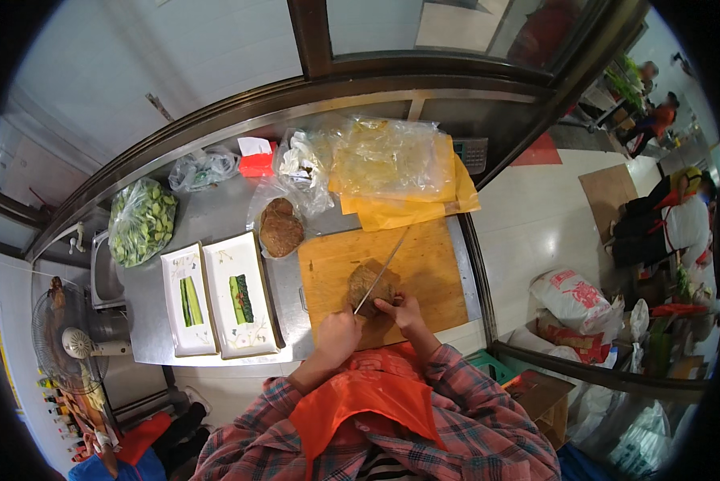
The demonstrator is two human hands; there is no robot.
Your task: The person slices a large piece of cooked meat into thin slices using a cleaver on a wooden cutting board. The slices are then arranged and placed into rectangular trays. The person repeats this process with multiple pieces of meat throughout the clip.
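A brown block of cooked-looking meat point(363, 281) rests on a wooden cutting board point(330, 255). My left hand point(339, 334) is closed around the handle of a knife point(391, 255). The blade shows nearly edge-on and runs across the top of the meat, away from me and to the right. My right hand point(406, 314) grips the near right side of the meat, thumb and fingers close to the blade. How deep the blade sits cannot be made out. Left of the board, another brown piece of meat point(281, 228) lies on clear plastic.
Two white rectangular plates point(190, 343) point(245, 240) hold cut cucumber. Behind stand a bag of green leaves point(142, 222), a red tissue pack point(256, 161) and plastic over yellow sheets point(396, 162). A scale point(473, 155) is at back right. A fan point(77, 343) and a person point(113, 457) are at left.
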